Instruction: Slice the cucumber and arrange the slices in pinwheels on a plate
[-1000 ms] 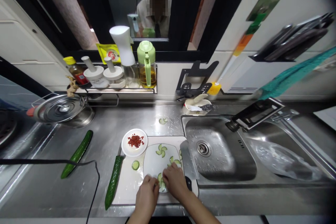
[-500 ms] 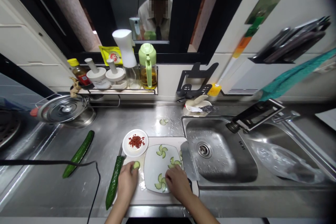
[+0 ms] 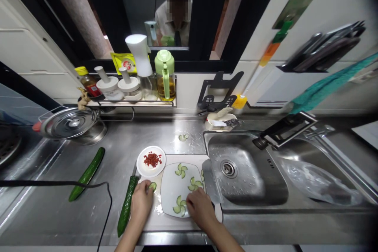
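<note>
My left hand (image 3: 141, 203) lies on the white cutting board (image 3: 159, 222), its fingertips pinched on a single cucumber slice (image 3: 152, 185). Just left of that hand, a whole cucumber (image 3: 126, 206) runs along the board's edge. My right hand (image 3: 200, 209) rests with curled fingers on the near right corner of the white square plate (image 3: 174, 187), beside a fan of cucumber slices (image 3: 179, 207). Two more slice fans (image 3: 180, 169) (image 3: 196, 184) sit further back on the plate. A small round dish of red berries (image 3: 151, 160) stands behind the board.
A cleaver blade (image 3: 210, 181) lies between plate and sink (image 3: 245, 173). A second cucumber (image 3: 87, 173) and a black cable (image 3: 59, 183) lie on the steel counter to the left. A pot lid (image 3: 69, 123), condiment rack (image 3: 132, 86) and stray slices (image 3: 183, 137) are at the back.
My left hand left the slice fan at the plate's near edge and moved left to the single slice on the board. My right hand stayed at the plate's corner.
</note>
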Demonstrator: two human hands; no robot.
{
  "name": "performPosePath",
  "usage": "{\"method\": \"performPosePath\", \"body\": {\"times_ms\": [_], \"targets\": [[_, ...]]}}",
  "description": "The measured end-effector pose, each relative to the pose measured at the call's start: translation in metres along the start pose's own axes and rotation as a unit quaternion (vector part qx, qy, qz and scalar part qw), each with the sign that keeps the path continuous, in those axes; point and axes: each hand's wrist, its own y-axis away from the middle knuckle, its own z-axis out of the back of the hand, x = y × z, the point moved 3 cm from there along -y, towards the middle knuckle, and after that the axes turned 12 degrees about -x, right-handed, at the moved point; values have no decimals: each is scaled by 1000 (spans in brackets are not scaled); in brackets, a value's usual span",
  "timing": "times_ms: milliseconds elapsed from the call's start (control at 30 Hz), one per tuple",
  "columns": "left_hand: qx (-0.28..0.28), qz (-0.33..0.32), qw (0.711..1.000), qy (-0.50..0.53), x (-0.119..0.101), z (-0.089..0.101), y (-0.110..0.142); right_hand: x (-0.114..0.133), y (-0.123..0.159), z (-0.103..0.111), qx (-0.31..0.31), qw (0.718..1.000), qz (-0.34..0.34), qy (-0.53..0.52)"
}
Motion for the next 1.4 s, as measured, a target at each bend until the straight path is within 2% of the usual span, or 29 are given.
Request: {"method": "performPosePath", "body": {"times_ms": [200, 333, 433, 633, 833, 933, 1100, 1167, 1300, 1400], "targets": [[14, 25, 999, 40, 0, 3, -2, 2, -1, 1, 7, 1000, -10, -11], [56, 80, 990, 100, 4, 5, -4, 3, -3, 1, -4, 998, -23, -54], [96, 118, 973, 175, 1, 7, -4, 7, -8, 0, -14, 995, -21, -93], [213, 169, 909, 316, -33, 6, 4, 24, -25, -4, -46, 979, -18, -200], [271, 208, 857, 386, -62, 0, 16, 34, -38, 0, -42, 960, -38, -273], [288, 268, 825, 406, -64, -6, 21, 34, -40, 7, -41, 951, -44, -302], [303, 396, 752, 430, -64, -16, 30, 35, -41, 18, -29, 935, -44, -352], [328, 427, 727, 426, -65, -19, 34, 37, -41, 22, -20, 929, -40, -369], [368, 449, 672, 459, -68, -21, 38, 38, -42, 27, -2, 919, -27, -393], [363, 437, 658, 495, -66, -20, 35, 35, -44, 27, -6, 922, -32, -386]]}}
